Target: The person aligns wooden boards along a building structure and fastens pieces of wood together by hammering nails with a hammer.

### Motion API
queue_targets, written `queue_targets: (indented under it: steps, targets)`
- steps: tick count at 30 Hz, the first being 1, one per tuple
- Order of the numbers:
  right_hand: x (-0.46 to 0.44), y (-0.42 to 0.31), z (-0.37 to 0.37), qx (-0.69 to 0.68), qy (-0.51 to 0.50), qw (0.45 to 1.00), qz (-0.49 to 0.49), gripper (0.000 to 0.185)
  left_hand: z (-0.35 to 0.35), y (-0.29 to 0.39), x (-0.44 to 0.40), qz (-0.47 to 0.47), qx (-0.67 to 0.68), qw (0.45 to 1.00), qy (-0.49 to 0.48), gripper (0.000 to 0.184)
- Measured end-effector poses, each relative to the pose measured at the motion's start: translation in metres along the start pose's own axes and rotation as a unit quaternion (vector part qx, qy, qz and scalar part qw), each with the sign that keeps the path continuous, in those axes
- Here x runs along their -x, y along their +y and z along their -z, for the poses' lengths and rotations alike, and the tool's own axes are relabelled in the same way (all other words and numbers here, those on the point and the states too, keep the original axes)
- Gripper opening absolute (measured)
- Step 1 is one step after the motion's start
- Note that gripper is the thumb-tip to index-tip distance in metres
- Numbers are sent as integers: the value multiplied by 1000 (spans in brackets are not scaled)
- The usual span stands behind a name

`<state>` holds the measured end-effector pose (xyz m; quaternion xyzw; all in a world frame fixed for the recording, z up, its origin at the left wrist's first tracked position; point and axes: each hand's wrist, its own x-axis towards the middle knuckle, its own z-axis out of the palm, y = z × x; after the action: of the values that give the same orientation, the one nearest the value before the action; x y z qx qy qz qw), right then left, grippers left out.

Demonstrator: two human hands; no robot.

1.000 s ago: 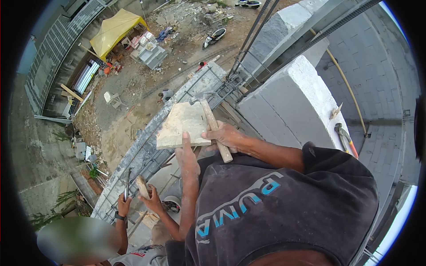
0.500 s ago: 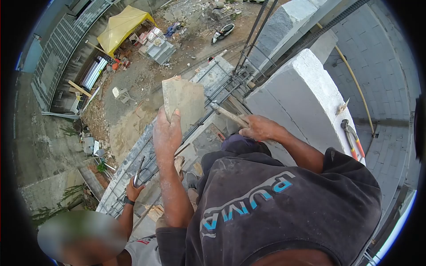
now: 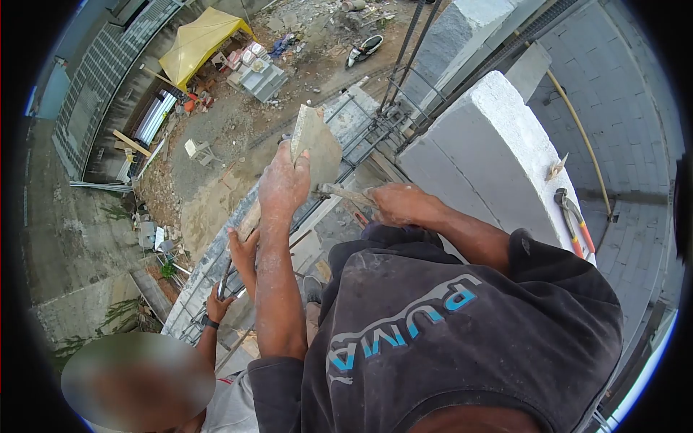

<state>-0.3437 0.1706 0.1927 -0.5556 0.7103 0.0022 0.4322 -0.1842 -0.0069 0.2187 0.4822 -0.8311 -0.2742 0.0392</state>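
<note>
My left hand (image 3: pixel 284 189) is closed round the lower edge of a flat, pale piece of board (image 3: pixel 317 148), held up and tilted over the rebar. My right hand (image 3: pixel 404 205) grips a hammer (image 3: pixel 350 195) by its wooden handle; the head is close below the board, and I cannot tell whether they touch. Steel rebar (image 3: pixel 361 148) runs along the wall top beneath. Just left of my forearm, a co-worker's hand (image 3: pixel 244 252) is at a strip of wood (image 3: pixel 250 221). The co-worker's other hand (image 3: pixel 216 306) holds a dark metal tool (image 3: pixel 226 278).
A white block wall (image 3: pixel 462 166) rises on the right, with pincers (image 3: pixel 570 216) and a knotted scrap (image 3: pixel 556 169) on top. The co-worker (image 3: pixel 231 408) is close at lower left. Far below lie a yellow canopy (image 3: pixel 206 43), stacked blocks (image 3: pixel 261 81) and a scooter (image 3: pixel 364 50).
The board has turned and shifted right in my left hand. My right hand has brought the hammer left and slightly down. The co-worker's second hand has come into view beside my forearm.
</note>
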Motion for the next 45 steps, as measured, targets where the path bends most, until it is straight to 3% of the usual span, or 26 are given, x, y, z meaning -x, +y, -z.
queue_targets:
  steps: [2,5,8,11,14,17,20,23,26,35,40,45]
  targets:
    - [9,-7,12,-6,12,1000,13,25,0,4,-1,11,-19,1000,0,45]
    - [12,-13,23,9,-16,1000,13,26,0,7,-1,19,-37,999,6,47]
    - [8,0,19,3,19,998,55,29,1,5,-4,22,-42,999,21,49]
    - [-11,31,-5,17,39,993,111,52,4,-1,-5,32,-44,998,30,50]
    - [-13,37,1,33,8,993,111,54,4,6,-2,43,-54,997,28,49]
    - [-4,19,18,34,4,992,118,53,-1,3,-5,35,-75,995,60,49]
    - [-1,1,36,98,28,991,92,36,1,-2,-7,24,-74,995,69,49]
    - [-25,30,7,24,22,994,105,36,1,-9,-9,20,-79,994,71,49]
    - [-13,20,6,13,41,995,93,36,4,-19,-17,24,-70,995,73,51]
    - [3,-32,15,35,-33,999,6,26,2,-28,-26,45,-105,988,102,53]
    - [-8,-5,13,19,5,998,57,32,11,-29,-26,54,-71,995,41,54]
    - [-4,6,16,37,21,998,53,32,1,-18,-16,61,-83,992,77,56]
